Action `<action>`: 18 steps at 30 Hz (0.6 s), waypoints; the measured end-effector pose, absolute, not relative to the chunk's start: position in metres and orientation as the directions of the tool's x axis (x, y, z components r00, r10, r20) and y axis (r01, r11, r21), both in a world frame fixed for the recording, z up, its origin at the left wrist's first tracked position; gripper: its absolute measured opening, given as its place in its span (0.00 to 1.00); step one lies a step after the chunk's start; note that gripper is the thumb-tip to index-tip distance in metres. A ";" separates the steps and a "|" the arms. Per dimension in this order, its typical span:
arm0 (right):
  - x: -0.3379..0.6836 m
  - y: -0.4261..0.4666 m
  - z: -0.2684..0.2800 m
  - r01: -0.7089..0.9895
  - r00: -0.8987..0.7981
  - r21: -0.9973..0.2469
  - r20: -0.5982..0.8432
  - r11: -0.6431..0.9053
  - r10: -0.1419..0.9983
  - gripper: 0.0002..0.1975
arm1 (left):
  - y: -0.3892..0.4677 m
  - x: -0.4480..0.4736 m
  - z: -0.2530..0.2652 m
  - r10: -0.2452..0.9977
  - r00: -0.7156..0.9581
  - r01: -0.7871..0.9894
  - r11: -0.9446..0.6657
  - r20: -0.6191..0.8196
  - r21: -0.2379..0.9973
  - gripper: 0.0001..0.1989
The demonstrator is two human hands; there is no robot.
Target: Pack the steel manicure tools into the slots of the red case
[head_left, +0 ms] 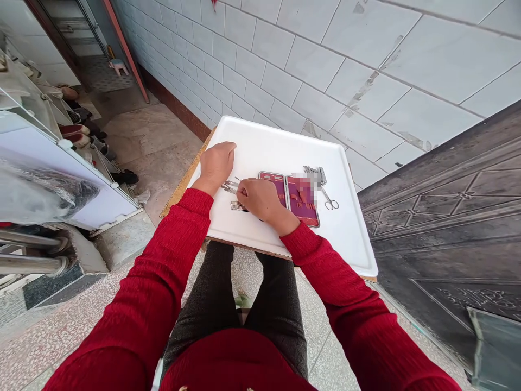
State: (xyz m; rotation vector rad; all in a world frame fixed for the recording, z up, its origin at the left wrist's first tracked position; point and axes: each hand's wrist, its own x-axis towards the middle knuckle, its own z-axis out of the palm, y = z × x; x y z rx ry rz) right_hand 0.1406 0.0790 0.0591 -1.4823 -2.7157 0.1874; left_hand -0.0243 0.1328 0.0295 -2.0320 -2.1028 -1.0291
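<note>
My left hand (217, 163) rests curled into a fist near the left edge of a white tray-like tabletop (345, 239); nothing sticks out of it. My right hand (262, 200) is closed with its fingertips pinched low over several small metal tools (230, 186). Whatever those fingertips grip is hidden. Just right of that hand lies an open manicure case (280, 185) with a red and purple lining and tool loops. Small scissors (331, 204) lie right of the case. Beside them are more metal pieces (321, 175), partly behind a blurred patch.
A white tiled wall (285, 65) runs behind the table. A dark patterned metal door (448, 206) stands close on the right. At left are a white shelf unit (61, 174) with shoes and a doorway with a small stool (118, 66). My legs are under the table's near edge.
</note>
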 end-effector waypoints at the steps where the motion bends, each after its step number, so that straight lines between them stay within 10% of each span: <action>1: 0.141 0.079 0.059 0.838 -0.539 -0.119 -0.024 0.533 0.842 0.14 | 0.133 -0.024 0.030 0.878 -0.140 0.901 -0.078 0.458 0.426 0.21; 18: 0.147 0.084 0.056 0.818 -0.526 -0.240 0.054 0.523 0.849 0.13 | 0.129 -0.023 0.030 0.865 -0.105 0.901 -0.127 0.490 0.415 0.21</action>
